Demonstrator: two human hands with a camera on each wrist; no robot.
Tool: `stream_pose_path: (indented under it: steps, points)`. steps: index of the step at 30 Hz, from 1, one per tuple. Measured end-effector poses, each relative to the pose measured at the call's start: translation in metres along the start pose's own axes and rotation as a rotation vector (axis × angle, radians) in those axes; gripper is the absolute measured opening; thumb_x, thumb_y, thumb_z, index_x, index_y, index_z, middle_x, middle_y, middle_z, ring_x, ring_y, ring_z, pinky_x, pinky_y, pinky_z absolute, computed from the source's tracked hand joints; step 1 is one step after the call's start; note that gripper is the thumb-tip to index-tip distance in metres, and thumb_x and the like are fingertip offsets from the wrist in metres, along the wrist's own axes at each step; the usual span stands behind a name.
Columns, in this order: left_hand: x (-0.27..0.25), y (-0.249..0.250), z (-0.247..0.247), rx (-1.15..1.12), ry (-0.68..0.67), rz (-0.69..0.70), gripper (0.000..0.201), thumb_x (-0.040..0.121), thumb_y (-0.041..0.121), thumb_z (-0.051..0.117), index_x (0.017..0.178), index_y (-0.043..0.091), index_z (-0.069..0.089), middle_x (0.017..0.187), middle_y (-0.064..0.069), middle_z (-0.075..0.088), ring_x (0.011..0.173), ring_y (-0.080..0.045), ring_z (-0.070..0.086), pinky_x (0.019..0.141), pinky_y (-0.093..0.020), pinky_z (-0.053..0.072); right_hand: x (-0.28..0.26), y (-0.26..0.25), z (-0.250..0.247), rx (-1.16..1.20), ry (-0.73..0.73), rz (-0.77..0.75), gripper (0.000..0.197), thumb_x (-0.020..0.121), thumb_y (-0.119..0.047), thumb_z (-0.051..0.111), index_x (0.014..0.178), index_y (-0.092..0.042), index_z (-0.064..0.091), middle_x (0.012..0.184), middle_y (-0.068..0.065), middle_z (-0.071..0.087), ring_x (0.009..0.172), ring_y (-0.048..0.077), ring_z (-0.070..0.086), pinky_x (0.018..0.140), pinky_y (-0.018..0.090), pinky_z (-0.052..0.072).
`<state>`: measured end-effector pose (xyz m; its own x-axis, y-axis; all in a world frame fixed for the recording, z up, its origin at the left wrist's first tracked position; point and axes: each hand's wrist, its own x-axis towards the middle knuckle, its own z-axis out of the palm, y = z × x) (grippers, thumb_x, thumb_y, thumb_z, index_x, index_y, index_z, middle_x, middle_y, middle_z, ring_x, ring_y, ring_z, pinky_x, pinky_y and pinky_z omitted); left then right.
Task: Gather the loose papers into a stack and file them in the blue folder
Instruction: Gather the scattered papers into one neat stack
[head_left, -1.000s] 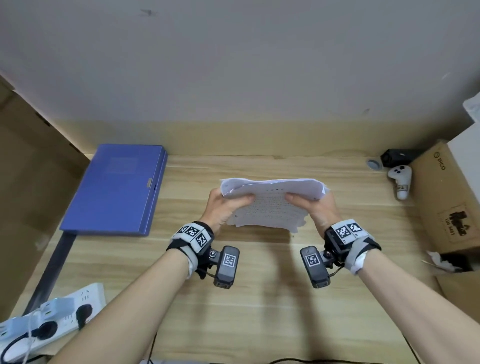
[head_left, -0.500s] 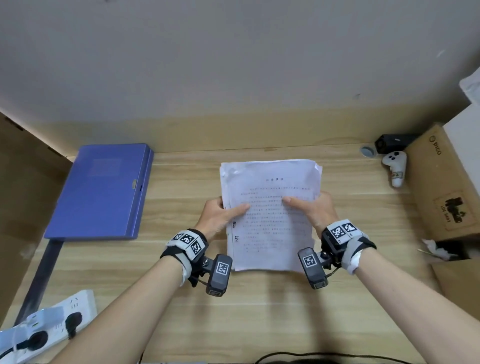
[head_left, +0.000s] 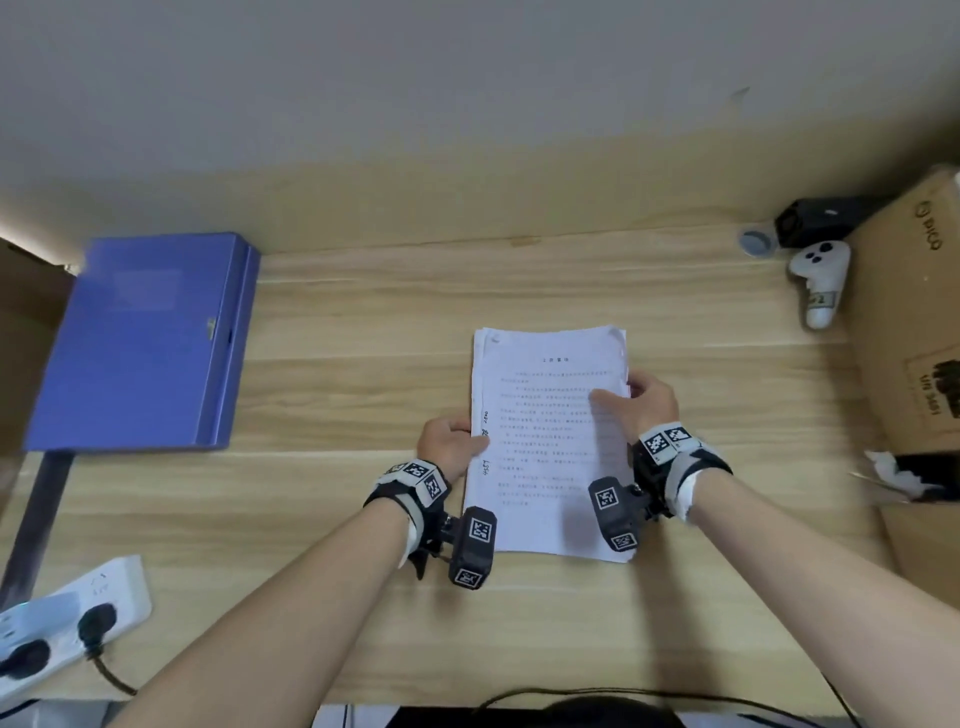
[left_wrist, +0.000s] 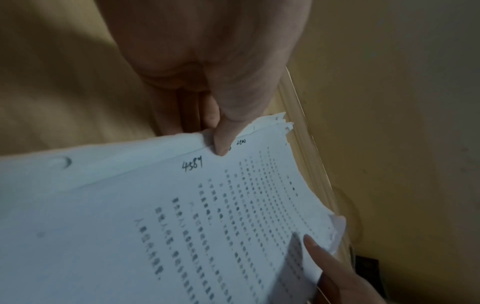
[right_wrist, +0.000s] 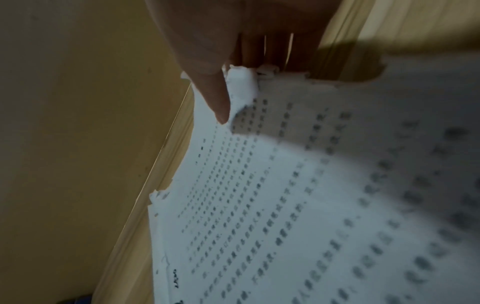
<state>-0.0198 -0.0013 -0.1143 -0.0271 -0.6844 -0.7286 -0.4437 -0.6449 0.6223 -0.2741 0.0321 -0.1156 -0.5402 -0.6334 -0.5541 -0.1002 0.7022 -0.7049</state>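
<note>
A stack of white printed papers (head_left: 545, 441) lies roughly flat over the middle of the wooden desk, held at both sides. My left hand (head_left: 452, 449) pinches its left edge, thumb on top and fingers underneath, as the left wrist view shows on the paper stack (left_wrist: 155, 216). My right hand (head_left: 641, 405) pinches the right edge the same way, thumb pressed on the top sheet (right_wrist: 285, 185). The blue folder (head_left: 145, 338) lies closed at the desk's far left, apart from both hands.
A white power strip (head_left: 67, 618) with a black plug sits at the near left. A white controller (head_left: 821, 283), a black box (head_left: 821, 221) and a cardboard box (head_left: 914, 332) stand at the right. The wall runs along the desk's far edge.
The papers went from held up on edge to lying face up and lower, nearer me. My left hand slid down the left edge; the view has shifted.
</note>
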Motion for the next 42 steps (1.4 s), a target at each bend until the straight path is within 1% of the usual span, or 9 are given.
stream_pose_path:
  steps: [3,5,8,11,15,21,29,35,42]
  points:
    - [-0.006,0.002,0.002,-0.066,0.062,0.006,0.031,0.076,0.009,0.07,0.106,0.011,0.071,0.101,-0.006,0.077,0.09,-0.023,0.074,0.085,-0.042,0.061,-0.002,0.01,-0.007,-0.037,0.046,-0.003,0.03,0.068,-0.029,0.074,0.097,-0.025,0.068,0.084,-0.008,0.071,0.074,0.016,0.069,0.068,0.031,0.057]
    - [-0.01,0.004,0.003,-0.088,0.161,0.011,0.029,0.075,0.017,0.073,0.104,0.018,0.068,0.096,0.002,0.075,0.084,-0.017,0.073,0.081,-0.036,0.06,-0.003,0.016,-0.011,-0.041,0.061,0.013,0.023,0.07,-0.028,0.076,0.091,-0.025,0.068,0.08,-0.008,0.071,0.076,0.017,0.069,0.071,0.031,0.057]
    - [-0.016,0.01,0.004,-0.062,0.27,0.036,0.011,0.078,0.019,0.071,0.083,0.029,0.073,0.085,0.011,0.075,0.076,-0.008,0.069,0.073,-0.026,0.057,-0.004,0.021,-0.017,-0.06,0.084,0.059,0.013,0.072,-0.027,0.079,0.078,-0.025,0.068,0.075,-0.008,0.07,0.077,0.021,0.069,0.067,0.027,0.052]
    - [-0.022,0.015,0.007,-0.017,0.293,0.054,0.027,0.079,0.015,0.067,0.059,0.033,0.069,0.066,0.022,0.069,0.067,-0.004,0.066,0.062,-0.019,0.052,-0.002,0.026,-0.02,-0.075,0.098,0.064,0.013,0.073,-0.028,0.08,0.074,-0.024,0.068,0.074,-0.006,0.071,0.074,0.021,0.069,0.064,0.025,0.049]
    - [-0.02,0.014,0.011,-0.004,0.27,0.029,0.023,0.077,0.013,0.067,0.061,0.029,0.073,0.066,0.012,0.074,0.057,-0.015,0.066,0.059,-0.024,0.054,0.002,0.029,-0.023,-0.093,0.124,0.078,0.016,0.072,-0.029,0.082,0.07,-0.022,0.067,0.072,-0.004,0.07,0.066,0.02,0.065,0.061,0.026,0.048]
    - [-0.015,0.003,0.015,-0.046,0.271,-0.042,0.013,0.079,0.012,0.071,0.073,0.021,0.078,0.062,0.005,0.073,0.048,-0.016,0.061,0.065,-0.036,0.061,0.008,0.031,-0.023,-0.13,0.116,0.038,0.02,0.07,-0.03,0.083,0.072,-0.02,0.066,0.066,-0.007,0.067,0.062,0.018,0.063,0.055,0.024,0.044]
    - [-0.005,-0.001,0.015,-0.118,0.238,-0.102,0.008,0.08,0.003,0.073,0.078,0.009,0.076,0.066,-0.008,0.072,0.053,-0.02,0.062,0.067,-0.039,0.062,0.006,0.031,-0.023,-0.213,0.096,-0.04,0.023,0.072,-0.032,0.082,0.071,-0.017,0.066,0.062,-0.007,0.063,0.056,0.014,0.058,0.051,0.024,0.038]
    - [-0.007,-0.003,0.018,-0.134,0.227,-0.105,0.01,0.078,0.002,0.076,0.077,0.012,0.072,0.069,-0.009,0.073,0.056,-0.018,0.064,0.058,-0.028,0.058,0.004,0.03,-0.026,-0.185,0.127,-0.046,0.031,0.072,-0.031,0.081,0.095,-0.022,0.062,0.077,-0.006,0.068,0.074,0.016,0.065,0.065,0.027,0.046]
    - [-0.008,0.0,0.019,-0.109,0.147,-0.106,0.006,0.076,0.007,0.079,0.076,0.01,0.073,0.067,-0.008,0.074,0.059,-0.02,0.068,0.056,-0.028,0.052,0.002,0.025,-0.034,-0.245,0.116,-0.082,0.033,0.071,-0.036,0.079,0.096,-0.022,0.063,0.08,-0.005,0.067,0.072,0.013,0.063,0.059,0.027,0.045]
